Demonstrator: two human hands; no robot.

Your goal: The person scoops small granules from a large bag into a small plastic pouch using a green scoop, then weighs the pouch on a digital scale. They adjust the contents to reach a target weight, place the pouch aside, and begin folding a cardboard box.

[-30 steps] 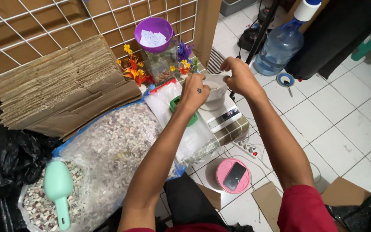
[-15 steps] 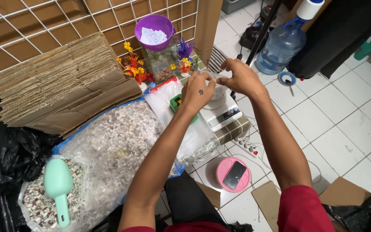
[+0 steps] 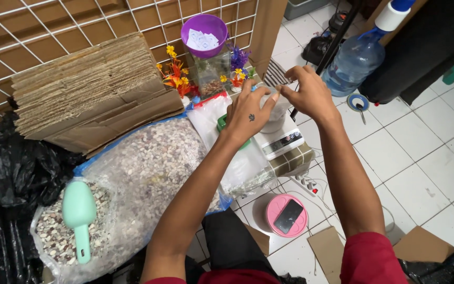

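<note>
Clear bag (image 3: 275,113) on the scale (image 3: 282,139), half hidden, pinched by left hand (image 3: 249,113) and right hand (image 3: 308,94).

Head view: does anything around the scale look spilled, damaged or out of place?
Nothing spilled or broken shows. Both the left hand and right hand pinch a clear bag on the white scale. The mint scoop lies in the open pebble sack.

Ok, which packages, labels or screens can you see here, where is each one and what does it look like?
Scale: white, flat, with a small dark display facing the person, just below both hands.
Phone: dark blank screen, lying on a round pink lid on the floor.
Big bag: clear plastic, full of speckled bits, left of the scale.
Water jug: clear blue, white cap, upper right.
</note>
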